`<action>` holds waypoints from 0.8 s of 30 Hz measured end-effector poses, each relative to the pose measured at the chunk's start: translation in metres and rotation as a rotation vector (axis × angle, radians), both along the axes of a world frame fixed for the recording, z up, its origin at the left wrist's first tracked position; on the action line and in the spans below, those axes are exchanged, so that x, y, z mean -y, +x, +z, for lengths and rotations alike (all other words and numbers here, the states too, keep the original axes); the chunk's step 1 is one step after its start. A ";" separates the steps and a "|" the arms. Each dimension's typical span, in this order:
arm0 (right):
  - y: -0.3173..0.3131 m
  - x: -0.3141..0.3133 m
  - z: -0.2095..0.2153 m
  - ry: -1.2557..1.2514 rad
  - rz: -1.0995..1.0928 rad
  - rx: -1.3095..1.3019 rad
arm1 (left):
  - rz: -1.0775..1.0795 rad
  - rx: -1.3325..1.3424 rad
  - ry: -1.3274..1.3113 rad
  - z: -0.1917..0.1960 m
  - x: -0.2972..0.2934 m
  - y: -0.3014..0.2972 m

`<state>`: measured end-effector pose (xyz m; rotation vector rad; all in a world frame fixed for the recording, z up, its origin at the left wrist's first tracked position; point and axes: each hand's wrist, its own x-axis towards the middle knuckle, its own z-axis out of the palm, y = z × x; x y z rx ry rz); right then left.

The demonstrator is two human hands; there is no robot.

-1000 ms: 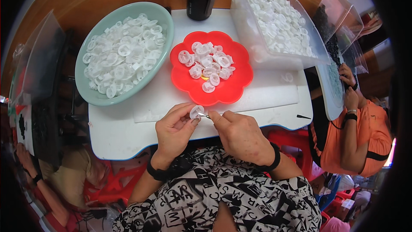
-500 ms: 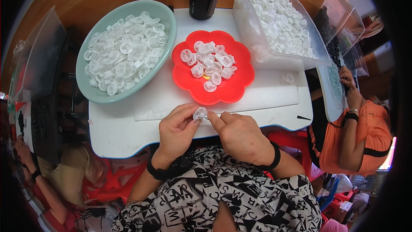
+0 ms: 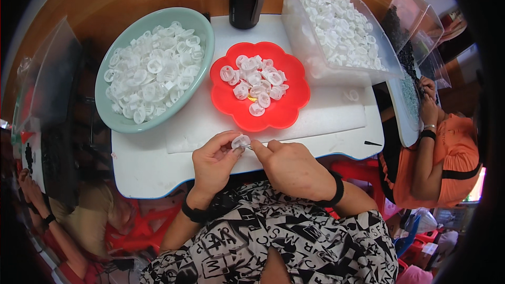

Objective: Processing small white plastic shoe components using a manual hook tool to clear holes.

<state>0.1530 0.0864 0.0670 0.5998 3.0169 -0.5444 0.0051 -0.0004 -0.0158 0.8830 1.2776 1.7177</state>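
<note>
My left hand (image 3: pixel 213 162) pinches a small round white plastic part (image 3: pixel 241 141) between thumb and fingers, just above the table's near edge. My right hand (image 3: pixel 292 168) grips a thin metal tool (image 3: pixel 249 146), its tip against the part; most of the tool is hidden inside the fist, so its kind does not show. Straight beyond the hands sits a red flower-shaped dish (image 3: pixel 226 101) with several similar white parts (image 3: pixel 254 78) in it. A bit of something yellow shows among them.
A pale green basin (image 3: pixel 104 111) heaped with white parts stands at the left. On the right is a clear plastic bin (image 3: pixel 307 47) of more parts, a black flask (image 3: pixel 247 2) beside it. One loose part (image 3: pixel 351 95) and a small black piece (image 3: pixel 373 143) lie on the white table (image 3: pixel 142 168). Other people sit at both sides.
The view has shifted slightly. Both hands stay together at nearly the same place, with the white part turned a little and the tool's tip still against it.
</note>
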 end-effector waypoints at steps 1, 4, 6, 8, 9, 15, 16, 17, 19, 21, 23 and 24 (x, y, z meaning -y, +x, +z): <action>0.001 0.000 -0.002 0.000 -0.003 -0.004 | -0.026 0.068 0.001 0.002 0.000 -0.002; 0.006 0.005 -0.004 -0.127 -0.130 -0.061 | -0.063 0.160 0.005 0.002 0.002 -0.004; 0.008 0.005 -0.006 -0.116 -0.148 -0.129 | -0.075 0.185 0.011 0.001 0.001 -0.003; 0.009 0.005 -0.009 -0.115 -0.149 -0.142 | -0.051 0.174 0.005 0.001 0.001 -0.002; 0.009 0.004 -0.010 -0.113 -0.142 -0.154 | -0.055 0.171 0.005 0.001 0.001 -0.002; 0.006 0.002 -0.007 -0.145 -0.129 -0.135 | -0.063 0.165 0.052 -0.001 0.001 0.000; 0.005 0.002 -0.006 -0.145 -0.131 -0.138 | -0.057 0.161 0.044 -0.001 0.001 0.001; 0.005 0.002 -0.005 -0.154 -0.135 -0.128 | -0.051 0.155 0.036 0.000 0.001 0.000; 0.003 0.003 -0.004 -0.162 -0.143 -0.123 | -0.029 0.120 0.033 -0.004 0.001 0.002; 0.002 0.002 -0.004 -0.205 -0.134 -0.078 | -0.009 0.089 0.031 -0.005 0.001 0.002; 0.001 0.001 -0.005 -0.250 -0.132 -0.073 | -0.017 -0.104 0.083 -0.004 0.002 0.001; 0.001 0.001 -0.006 -0.296 -0.125 -0.064 | -0.017 -0.104 0.083 -0.003 0.002 0.001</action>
